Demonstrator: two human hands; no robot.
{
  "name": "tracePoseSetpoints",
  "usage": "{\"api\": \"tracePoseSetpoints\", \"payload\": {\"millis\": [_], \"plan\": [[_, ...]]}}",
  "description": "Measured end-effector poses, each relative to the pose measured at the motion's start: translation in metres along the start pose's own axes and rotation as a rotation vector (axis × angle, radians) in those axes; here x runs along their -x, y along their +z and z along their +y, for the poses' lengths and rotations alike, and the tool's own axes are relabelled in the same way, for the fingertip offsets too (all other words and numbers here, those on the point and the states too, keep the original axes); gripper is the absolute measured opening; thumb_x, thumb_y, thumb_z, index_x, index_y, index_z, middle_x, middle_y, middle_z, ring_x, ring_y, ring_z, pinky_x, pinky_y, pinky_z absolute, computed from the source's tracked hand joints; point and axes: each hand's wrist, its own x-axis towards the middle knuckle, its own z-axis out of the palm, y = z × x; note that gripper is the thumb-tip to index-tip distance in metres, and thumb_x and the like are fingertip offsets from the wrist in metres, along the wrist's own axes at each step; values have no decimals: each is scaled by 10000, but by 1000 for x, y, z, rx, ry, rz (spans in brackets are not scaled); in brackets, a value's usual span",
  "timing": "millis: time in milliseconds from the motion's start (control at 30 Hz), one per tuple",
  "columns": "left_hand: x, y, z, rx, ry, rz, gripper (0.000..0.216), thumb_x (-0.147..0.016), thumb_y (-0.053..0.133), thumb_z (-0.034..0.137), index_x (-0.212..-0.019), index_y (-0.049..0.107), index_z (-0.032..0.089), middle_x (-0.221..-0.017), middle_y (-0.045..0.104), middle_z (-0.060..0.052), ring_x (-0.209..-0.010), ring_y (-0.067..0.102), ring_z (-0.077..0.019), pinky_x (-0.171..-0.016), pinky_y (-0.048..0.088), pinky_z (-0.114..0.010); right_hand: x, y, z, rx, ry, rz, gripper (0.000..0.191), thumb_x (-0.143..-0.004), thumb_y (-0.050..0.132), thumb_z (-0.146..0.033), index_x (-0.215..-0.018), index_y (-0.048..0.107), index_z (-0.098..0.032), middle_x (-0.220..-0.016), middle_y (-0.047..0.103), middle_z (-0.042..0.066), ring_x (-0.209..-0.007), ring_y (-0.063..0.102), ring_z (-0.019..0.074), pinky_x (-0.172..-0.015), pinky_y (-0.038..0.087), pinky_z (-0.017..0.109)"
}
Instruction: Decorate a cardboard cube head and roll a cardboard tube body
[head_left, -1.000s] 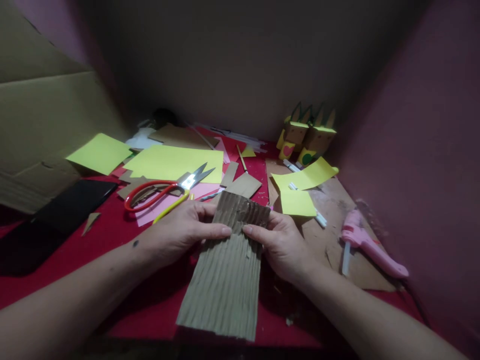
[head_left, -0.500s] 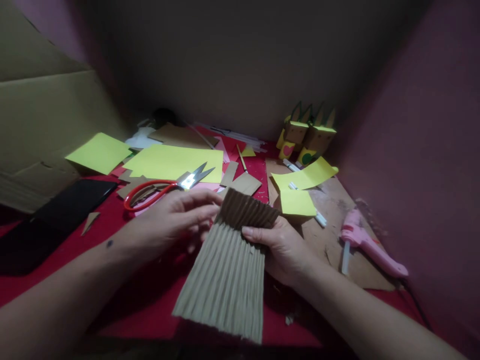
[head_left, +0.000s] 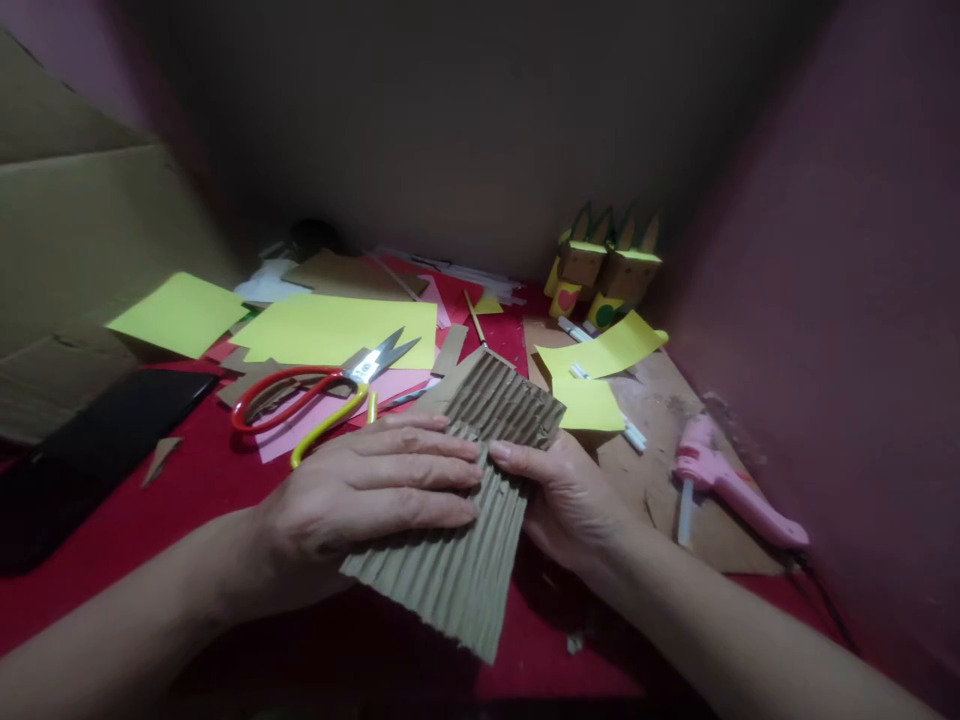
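- Cardboard (head_left: 484,555) sits between my hands, above the red desk (head_left: 551,665), with its ridged face up.
- My right hand (head_left: 577,490) pinches its right edge, thumb on top; squeezing too hard there could crush the ridges.
- My left hand (head_left: 352,490) lies over it with the fingers stretched out; its thumb is hidden, so I can't tell whether it grips from below. Pressing down hard with those fingers could crease or flatten the piece.
- Scissors (head_left: 366,369) lie with blades parted just beyond my left hand; a careless reach that way could nick me.
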Motion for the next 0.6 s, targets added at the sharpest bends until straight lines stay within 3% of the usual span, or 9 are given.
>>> {"api": "tracePoseSetpoints", "payload": {"millis": [133, 233, 500, 600], "plan": [[3, 1, -2, -30, -37, 43, 312, -1069, 427, 344, -1180, 708, 269, -1132, 804, -44, -1145, 721, -211, -1168, 406, -414, 1, 1, 1, 15, 2, -8, 379, -510, 883, -90, -828, 706, -198, -788, 769, 1, -757, 726, 208, -819, 608, 359], [4, 0, -3, -3, -56, -6, 322, -1071, 411, 319, -1251, 677, 294, -1155, 798, -27, -1158, 716, -206, -1186, 380, -418, 2, 1, 3, 35, -21, 31, 356, -501, 880, -70, -794, 718, -189, -780, 763, 0, -731, 716, 189, -779, 602, 325], [2, -8, -1, 161, -262, -21, 264, -977, 606, 324, -1207, 734, 348, -1184, 788, -14, -1128, 725, -216, -1139, 433, -361, 5, 4, -1, -7, 46, -83, 390, -556, 869, -92, -896, 717, -206, -835, 778, 0, -827, 750, 215, -873, 606, 370], [2, -1, 3, 144, -311, 59, 250, -1003, 566, 374, -1167, 754, 377, -1150, 799, -8, -1132, 723, -222, -1122, 443, -377, 5, 6, 0, -20, 56, -52, 423, -513, 889, -82, -873, 707, -212, -800, 774, -11, -849, 756, 231, -881, 610, 381]]}}
